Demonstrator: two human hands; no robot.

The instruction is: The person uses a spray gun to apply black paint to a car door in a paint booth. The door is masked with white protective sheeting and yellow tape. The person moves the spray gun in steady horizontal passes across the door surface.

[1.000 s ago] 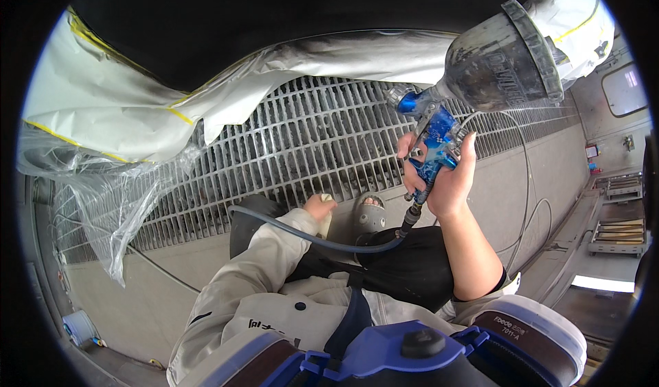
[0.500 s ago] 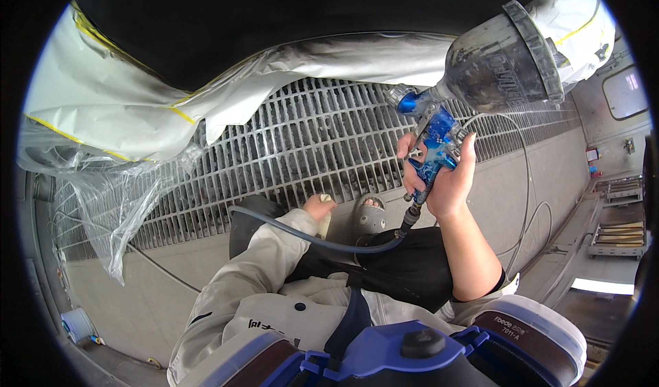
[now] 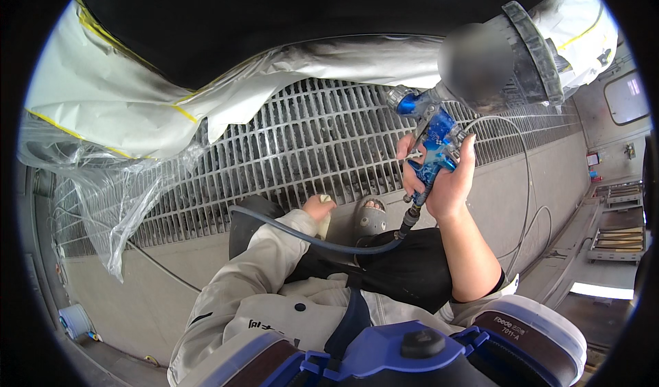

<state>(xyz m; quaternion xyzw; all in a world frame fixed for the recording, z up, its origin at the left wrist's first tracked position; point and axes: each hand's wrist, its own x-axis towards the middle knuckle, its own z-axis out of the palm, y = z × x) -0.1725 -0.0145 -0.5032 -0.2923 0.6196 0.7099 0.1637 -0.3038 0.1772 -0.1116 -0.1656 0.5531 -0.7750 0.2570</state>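
My right hand point(image 3: 449, 189) is wrapped round the grip of a blue and silver spray gun point(image 3: 436, 136). On top of the gun, a grey, paint-stained cup point(image 3: 530, 57) leans to the right, partly blurred. Its nozzle end points left, close to the lower edge of the white masking sheet point(image 3: 274, 81). A blue-grey air hose point(image 3: 309, 241) runs from the bottom of the grip toward the left. Near my left knee, my left hand point(image 3: 318, 208) is closed on a pale yellowish cloth point(image 3: 325, 224), whose folds are partly hidden by the fingers.
A large black panel point(image 3: 274, 9) edged with yellow tape fills the top. Clear plastic film point(image 3: 117, 208) hangs at left over the floor grating point(image 3: 288, 133). A thin hose point(image 3: 527, 174) loops on the floor at right. Racks point(image 3: 618, 243) stand along the right wall.
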